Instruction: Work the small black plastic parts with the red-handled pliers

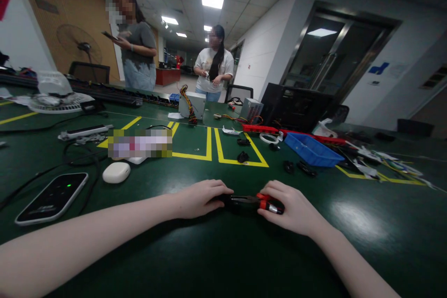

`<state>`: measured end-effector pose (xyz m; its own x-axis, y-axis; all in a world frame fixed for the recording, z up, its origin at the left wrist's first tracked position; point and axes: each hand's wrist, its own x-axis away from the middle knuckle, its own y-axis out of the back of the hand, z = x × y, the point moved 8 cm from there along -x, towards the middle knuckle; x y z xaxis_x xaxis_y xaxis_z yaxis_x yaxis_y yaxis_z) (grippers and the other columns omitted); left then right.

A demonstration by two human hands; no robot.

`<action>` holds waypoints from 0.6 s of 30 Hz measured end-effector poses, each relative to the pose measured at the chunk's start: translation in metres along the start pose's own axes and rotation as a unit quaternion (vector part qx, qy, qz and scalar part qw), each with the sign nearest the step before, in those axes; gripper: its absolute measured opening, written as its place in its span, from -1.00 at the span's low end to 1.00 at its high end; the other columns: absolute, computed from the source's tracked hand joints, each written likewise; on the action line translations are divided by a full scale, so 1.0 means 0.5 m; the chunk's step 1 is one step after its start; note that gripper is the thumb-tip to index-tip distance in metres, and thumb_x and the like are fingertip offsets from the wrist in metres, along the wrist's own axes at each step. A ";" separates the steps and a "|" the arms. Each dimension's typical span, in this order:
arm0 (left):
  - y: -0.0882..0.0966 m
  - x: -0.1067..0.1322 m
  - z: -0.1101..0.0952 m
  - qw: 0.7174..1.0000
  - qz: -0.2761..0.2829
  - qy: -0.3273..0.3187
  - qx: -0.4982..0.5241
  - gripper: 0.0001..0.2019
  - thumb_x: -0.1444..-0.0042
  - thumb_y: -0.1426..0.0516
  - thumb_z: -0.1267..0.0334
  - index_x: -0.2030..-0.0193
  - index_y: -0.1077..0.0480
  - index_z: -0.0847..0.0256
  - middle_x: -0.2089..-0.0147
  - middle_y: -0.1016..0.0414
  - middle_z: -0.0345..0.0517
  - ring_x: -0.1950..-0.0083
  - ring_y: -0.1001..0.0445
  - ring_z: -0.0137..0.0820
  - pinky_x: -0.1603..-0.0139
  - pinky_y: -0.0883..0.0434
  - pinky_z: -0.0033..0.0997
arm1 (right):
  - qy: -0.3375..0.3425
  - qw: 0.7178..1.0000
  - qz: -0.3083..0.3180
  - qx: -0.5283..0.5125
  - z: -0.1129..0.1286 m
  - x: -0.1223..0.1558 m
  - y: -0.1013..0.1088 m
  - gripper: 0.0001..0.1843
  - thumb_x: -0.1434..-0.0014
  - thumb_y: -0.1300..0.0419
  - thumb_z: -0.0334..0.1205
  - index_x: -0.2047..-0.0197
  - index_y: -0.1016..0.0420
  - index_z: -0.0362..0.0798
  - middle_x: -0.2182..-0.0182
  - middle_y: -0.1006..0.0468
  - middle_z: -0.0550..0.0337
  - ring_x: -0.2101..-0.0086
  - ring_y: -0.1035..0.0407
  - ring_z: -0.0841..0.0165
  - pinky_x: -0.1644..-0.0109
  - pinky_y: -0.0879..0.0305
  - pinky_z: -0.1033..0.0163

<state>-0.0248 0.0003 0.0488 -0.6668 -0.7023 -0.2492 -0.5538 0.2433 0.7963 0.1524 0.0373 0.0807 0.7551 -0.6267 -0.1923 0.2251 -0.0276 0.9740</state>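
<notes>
My left hand (200,198) and my right hand (291,207) rest low on the green table (209,260), facing each other. Between them lies a pair of pliers (254,201) with red and black handles. My right hand is closed round the handles. My left hand is curled over a small dark thing (223,200) at the pliers' metal tip; I cannot make out what it is.
A phone (52,197) and a white case (116,172) lie at the left among black cables. A blue bin (309,149), red strips, power supplies (191,104) and small black parts sit further back. Two people stand beyond the table.
</notes>
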 end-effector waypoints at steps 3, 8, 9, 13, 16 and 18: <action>0.002 0.002 0.001 1.000 -0.007 0.008 0.011 -0.55 -0.24 -0.11 0.37 -0.26 -0.21 0.18 -0.14 -0.38 0.03 -0.11 -0.41 -0.24 -0.13 -0.39 -0.19 | -0.010 0.999 -0.036 -0.010 -0.022 0.002 0.011 -0.72 -0.16 -0.19 -0.01 0.16 -0.48 0.00 0.19 -0.50 0.10 0.22 -0.40 0.30 0.18 -0.35 0.19; 0.013 0.006 -0.008 0.999 -0.019 0.010 0.046 -0.49 -0.21 -0.15 0.33 -0.29 -0.17 0.16 -0.17 -0.36 0.04 -0.16 -0.38 -0.24 -0.17 -0.37 -0.20 | -0.093 0.993 -0.067 0.020 -0.076 -0.013 -0.006 -0.62 -0.17 -0.15 0.12 0.17 -0.49 0.00 0.19 -0.50 0.10 0.23 -0.40 0.27 0.21 -0.35 0.15; 0.015 0.006 -0.011 0.998 -0.022 0.010 0.050 -0.47 -0.20 -0.16 0.31 -0.30 -0.17 0.16 -0.18 -0.36 0.05 -0.16 -0.38 -0.23 -0.17 -0.37 -0.19 | -0.101 0.992 -0.066 0.030 -0.082 -0.020 -0.013 -0.61 -0.16 -0.14 0.15 0.19 -0.49 0.00 0.21 -0.50 0.10 0.23 -0.40 0.26 0.21 -0.35 0.15; 0.021 0.003 -0.018 0.998 -0.038 0.019 0.053 -0.47 -0.18 -0.17 0.28 -0.29 -0.19 0.15 -0.19 -0.33 0.05 -0.14 -0.39 -0.21 -0.16 -0.37 -0.18 | -0.136 0.985 -0.086 0.061 -0.099 -0.048 -0.029 -0.58 -0.17 -0.10 0.17 0.21 -0.48 -0.02 0.22 -0.49 0.07 0.20 -0.38 0.23 0.21 -0.31 0.15; 0.019 0.000 -0.018 0.998 -0.046 0.020 0.046 -0.49 -0.18 -0.17 0.27 -0.27 -0.22 0.16 -0.19 -0.33 0.05 -0.13 -0.40 -0.22 -0.17 -0.37 -0.18 | -0.147 0.983 -0.079 0.071 -0.107 -0.067 -0.040 -0.57 -0.19 -0.08 0.17 0.18 -0.45 -0.03 0.19 -0.46 0.06 0.17 -0.35 0.21 0.18 -0.29 0.14; 0.021 0.001 -0.018 0.997 -0.062 0.019 0.037 -0.50 -0.18 -0.17 0.28 -0.26 -0.22 0.16 -0.20 -0.31 0.05 -0.17 -0.35 -0.22 -0.21 -0.34 -0.17 | -0.147 0.984 -0.071 0.075 -0.113 -0.082 -0.049 -0.57 -0.20 -0.07 0.17 0.15 -0.44 -0.02 0.16 -0.44 0.05 0.13 -0.34 0.20 0.14 -0.28 0.13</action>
<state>-0.0265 -0.0032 0.0619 -0.5721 -0.7544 -0.3217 -0.6677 0.2006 0.7169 0.1508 0.1077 0.0582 0.5069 -0.8056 -0.3067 0.2059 -0.2324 0.9506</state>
